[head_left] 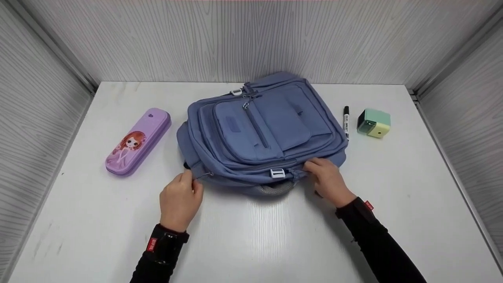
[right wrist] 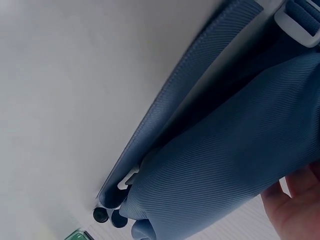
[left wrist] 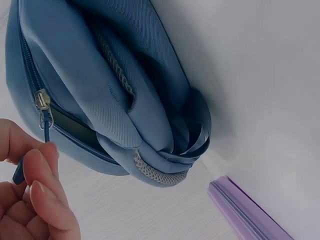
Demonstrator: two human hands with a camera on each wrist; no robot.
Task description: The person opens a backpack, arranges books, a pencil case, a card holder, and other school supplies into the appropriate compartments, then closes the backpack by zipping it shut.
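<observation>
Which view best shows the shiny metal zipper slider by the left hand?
Left wrist: the shiny metal zipper slider is large and unobstructed, its blue cord pull pinched by the left hand. Head shows it tiny; right wrist omits it.

Honestly can't make out one word from my end. Going off the head cam, the left wristband (head_left: 169, 244) has a red tag (head_left: 152, 244) between 7 and 8 o'clock with pale lettering, too small for me to read. Same deal with the second red tag (head_left: 369, 205) at about 4, on the right wristband (head_left: 355, 213). The marker (head_left: 346, 122), just shy of 3, has dark print along its white barrel, pure mush on my screen. The backpack (head_left: 281, 122) has a patch (head_left: 233, 124) towards half past 10 from centre, nothing legible to me.
</observation>
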